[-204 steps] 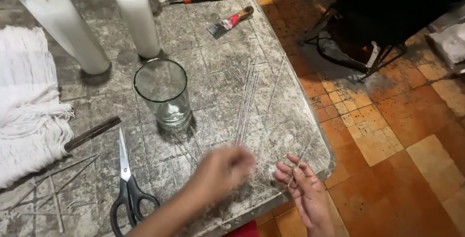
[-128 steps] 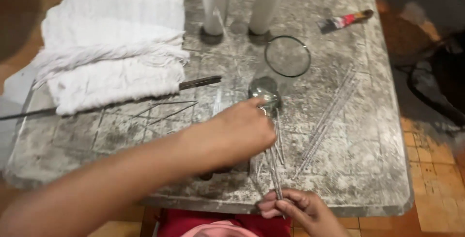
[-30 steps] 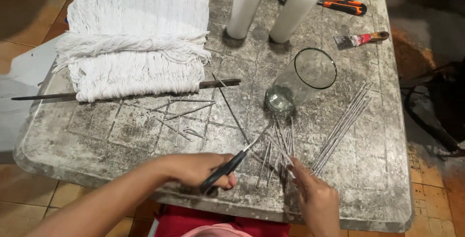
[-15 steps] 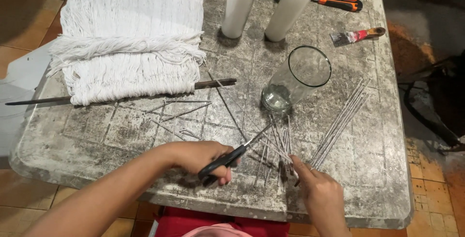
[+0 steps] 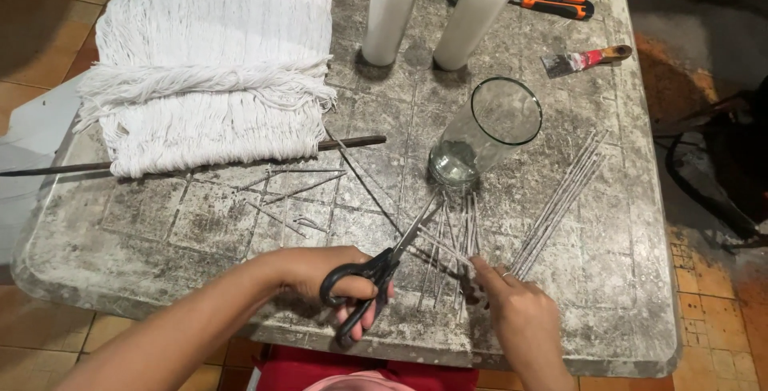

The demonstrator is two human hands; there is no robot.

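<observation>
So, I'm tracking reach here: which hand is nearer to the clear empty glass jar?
Right. The right hand lies just below the clear empty glass jar, fingertips on the thin wicks under its base. The left hand, holding black-handled scissors, sits farther off, down-left.

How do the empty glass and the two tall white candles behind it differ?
The glass is clear and empty, so the table shows through it; the candles are filled solid white. The glass is shorter and looks wider, while the candles are tall and slim, running out of the top of the picture. The glass stands close to the scissors and thin sticks; the candles stand farther back. All stand upright on the stone table.
</observation>
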